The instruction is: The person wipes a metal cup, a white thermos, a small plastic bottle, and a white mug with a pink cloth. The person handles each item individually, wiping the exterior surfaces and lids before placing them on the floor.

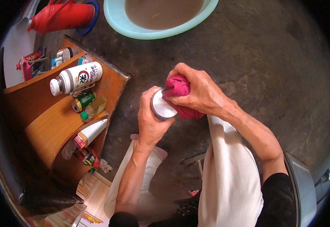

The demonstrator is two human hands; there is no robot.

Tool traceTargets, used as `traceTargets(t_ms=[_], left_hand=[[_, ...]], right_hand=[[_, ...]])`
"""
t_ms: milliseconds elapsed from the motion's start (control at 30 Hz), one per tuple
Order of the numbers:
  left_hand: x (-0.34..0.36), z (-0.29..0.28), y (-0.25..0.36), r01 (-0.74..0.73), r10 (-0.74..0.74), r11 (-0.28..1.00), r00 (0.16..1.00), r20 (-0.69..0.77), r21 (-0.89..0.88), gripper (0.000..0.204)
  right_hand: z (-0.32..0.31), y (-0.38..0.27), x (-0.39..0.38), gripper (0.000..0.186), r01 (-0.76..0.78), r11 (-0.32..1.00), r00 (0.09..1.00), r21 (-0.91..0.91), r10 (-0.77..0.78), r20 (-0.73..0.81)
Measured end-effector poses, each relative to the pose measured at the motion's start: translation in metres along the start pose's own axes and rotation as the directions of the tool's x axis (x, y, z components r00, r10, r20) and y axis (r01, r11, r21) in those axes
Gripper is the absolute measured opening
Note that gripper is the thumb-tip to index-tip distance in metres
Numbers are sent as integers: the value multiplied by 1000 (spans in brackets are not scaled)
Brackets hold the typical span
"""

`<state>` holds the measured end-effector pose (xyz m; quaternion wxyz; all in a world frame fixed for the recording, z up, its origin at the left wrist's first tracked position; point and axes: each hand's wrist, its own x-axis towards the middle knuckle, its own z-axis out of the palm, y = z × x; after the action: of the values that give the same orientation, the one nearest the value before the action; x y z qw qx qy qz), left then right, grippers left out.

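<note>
My left hand (152,120) is closed around a round metal container (163,105), silvery white on the face turned up toward me. It could be a cup or a lid; its far side is hidden. Bunched in my right hand (201,90) is a dark pink cloth (177,85), pressed against the container's right edge. A loose end of the cloth hangs below my right fingers. Both hands are held in front of me, above my knees and the dark floor.
A pale green basin (156,34) of brown water stands ahead. To the left, a wooden shelf unit (49,125) carries a white thermos flask (79,78), a green can (83,101) and a plastic bottle (94,109). Behind it is a red hot-water flask (64,17).
</note>
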<state>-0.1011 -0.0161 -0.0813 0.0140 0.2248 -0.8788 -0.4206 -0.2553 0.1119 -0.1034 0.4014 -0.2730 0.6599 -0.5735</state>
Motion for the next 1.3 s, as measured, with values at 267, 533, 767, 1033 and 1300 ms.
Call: traceTargets(t_ms=[267,533,767,1033,1300], left_hand=[[-3,2,-4,84,-82,994,996,39,-64,81],[-3,3,-5,51,-51,998,999,2,-43,82],[-2,2,0,124,-120,986,992,47,-110,81],[-5,3,-7,41,-41,989,999,2,-142,81],[-1,-2,-10,-28,17,984,998,-60,-174,82]], right_hand=[[-8,5,5,41,1,999,989,45,-8,148],[2,-3,2,41,-76,996,997,-35,76,3],[-5,2,3,44,19,1000,993,-8,-17,121],[2,16,11,38,-44,997,946,61,61,-320],[-26,13,-4,40,-277,921,906,273,345,-245]])
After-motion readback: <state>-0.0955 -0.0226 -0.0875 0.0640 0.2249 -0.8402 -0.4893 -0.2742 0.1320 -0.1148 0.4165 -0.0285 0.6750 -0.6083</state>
